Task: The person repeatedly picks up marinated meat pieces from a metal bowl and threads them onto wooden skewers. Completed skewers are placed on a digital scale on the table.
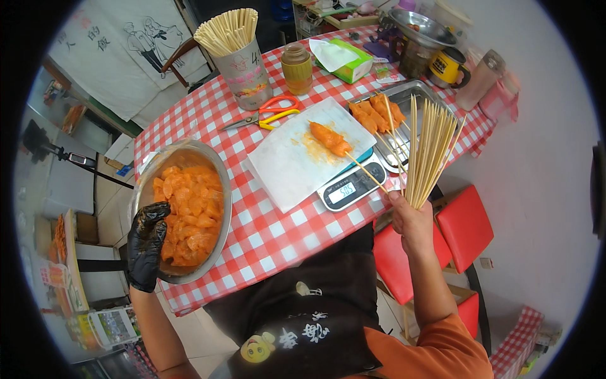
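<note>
My left hand [149, 246], in a black glove, is at the near left rim of a metal bowl [226, 208] of orange marinated meat pieces [194, 208]; whether it grips anything is unclear. In my bare right hand [414, 220] is a fanned bundle of wooden skewers [428, 151]. Its fingertips also touch the end of one skewer threaded with meat [329, 139], which lies on stained white paper [289, 166] over a digital kitchen scale [355, 187] with a lit display. Behind the bundle, several meat skewers [378, 112] rest in a metal tray [421, 87].
Scissors with red and yellow handles [270, 113] lie beyond the paper. Behind stand a container of skewers [244, 76], a jar [297, 71], a tissue pack [352, 64] and a yellow mug [445, 68]. Red chairs [464, 227] are beside the checkered table [255, 227].
</note>
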A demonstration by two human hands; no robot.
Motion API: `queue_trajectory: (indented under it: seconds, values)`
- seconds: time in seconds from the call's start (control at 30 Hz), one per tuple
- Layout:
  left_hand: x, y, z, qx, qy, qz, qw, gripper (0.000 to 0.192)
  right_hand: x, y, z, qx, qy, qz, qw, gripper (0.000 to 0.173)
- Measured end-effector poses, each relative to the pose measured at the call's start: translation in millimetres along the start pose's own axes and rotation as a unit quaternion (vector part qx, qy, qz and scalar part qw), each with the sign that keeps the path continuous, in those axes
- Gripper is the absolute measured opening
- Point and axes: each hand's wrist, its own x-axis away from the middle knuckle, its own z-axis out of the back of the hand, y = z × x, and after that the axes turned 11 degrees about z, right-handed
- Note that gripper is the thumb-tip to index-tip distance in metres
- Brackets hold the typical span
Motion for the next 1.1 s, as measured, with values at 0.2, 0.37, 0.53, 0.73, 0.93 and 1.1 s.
queue_trajectory:
  seconds: [0.2,0.37,0.53,0.73,0.93,1.1]
  values:
    - [1,5,-5,0.011,0.004,-0.009,1.000,0.022,-3,-1,-2,-0.021,0.018,-0.020,0.999,0.023]
    - [2,11,-7,0.023,0.009,-0.002,1.000,0.021,-5,-2,0,-0.052,0.020,-0.029,0.998,0.027]
    - [2,13,-7,0.013,0.012,-0.011,1.000,0.020,-8,-1,5,-0.084,0.016,-0.034,0.996,0.027]
    - [-3,19,-14,0.067,0.038,-0.040,0.996,0.027,-6,-8,7,-0.177,-0.044,-0.038,0.982,0.025]
    - [-2,47,-54,0.294,-0.045,-0.107,0.949,0.047,29,-13,-36,-0.248,-0.159,-0.097,0.951,0.025]
    - [-13,87,-115,0.575,-0.131,-0.072,0.804,0.054,65,-6,-95,-0.297,-0.273,-0.166,0.900,0.026]
